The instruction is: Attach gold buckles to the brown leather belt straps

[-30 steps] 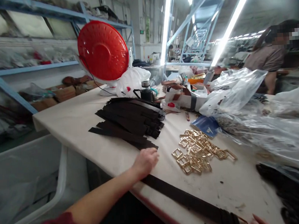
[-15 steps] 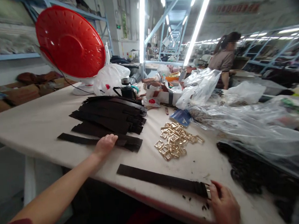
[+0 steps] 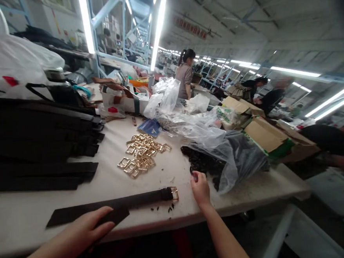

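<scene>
My left hand (image 3: 92, 225) is closed on a black belt strap (image 3: 120, 216), whose end sticks out past the fingers at the table's front edge. Just behind it lies another black belt (image 3: 135, 200) with a gold buckle (image 3: 174, 193) at its right end. My right hand (image 3: 201, 190) is at the near left edge of a heap of small black pieces (image 3: 202, 158), fingertips pinched on a small dark piece, partly hidden. A pile of gold buckles (image 3: 141, 152) sits mid-table. Many more black straps (image 3: 37, 138) are stacked at left.
Clear plastic bagging (image 3: 238, 152) partly covers the black heap. Behind are a blue packet (image 3: 149, 127), an open box (image 3: 136, 102), a white bag (image 3: 14, 65) and a dark jar (image 3: 61, 89). Cardboard boxes (image 3: 266, 136) and several people are beyond. Black scraps (image 3: 170, 209) lie near the buckle.
The view has swung right. My left hand has brought a strap from the stack to the front edge. My right hand has let go of the buckled belt and moved to the black heap.
</scene>
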{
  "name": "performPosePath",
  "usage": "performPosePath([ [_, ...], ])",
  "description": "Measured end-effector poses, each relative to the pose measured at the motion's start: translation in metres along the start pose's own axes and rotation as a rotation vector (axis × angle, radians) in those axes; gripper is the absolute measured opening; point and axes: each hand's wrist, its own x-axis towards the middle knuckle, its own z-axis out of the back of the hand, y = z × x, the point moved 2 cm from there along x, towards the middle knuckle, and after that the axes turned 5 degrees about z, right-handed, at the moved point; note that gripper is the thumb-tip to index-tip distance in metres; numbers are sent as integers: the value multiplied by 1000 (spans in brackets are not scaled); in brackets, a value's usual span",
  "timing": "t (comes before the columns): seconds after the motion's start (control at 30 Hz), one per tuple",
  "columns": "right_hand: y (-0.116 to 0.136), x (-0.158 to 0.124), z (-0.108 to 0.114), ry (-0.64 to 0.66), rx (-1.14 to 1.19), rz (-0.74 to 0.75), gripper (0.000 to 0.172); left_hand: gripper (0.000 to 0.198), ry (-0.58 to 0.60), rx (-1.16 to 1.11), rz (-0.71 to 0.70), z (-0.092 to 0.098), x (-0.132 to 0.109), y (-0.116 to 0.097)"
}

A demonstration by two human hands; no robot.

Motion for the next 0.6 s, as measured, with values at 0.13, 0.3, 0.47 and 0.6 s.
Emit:
performPosePath([
  [0.13,-4,30,0,52,-102,-14,19,42,199,-42,9,-40,9,-18],
  [0.3,1,44,-13,116,-53,-31,15,33,253,-98,-49,-54,12,-44],
  [0.47,28,27,-10,201,197,-35,28,29,119,-112,-93,-59,19,-60],
  [0.6,87,-14,-4,433,574,-34,33,30,17,-140,-169,-60,24,-78],
])
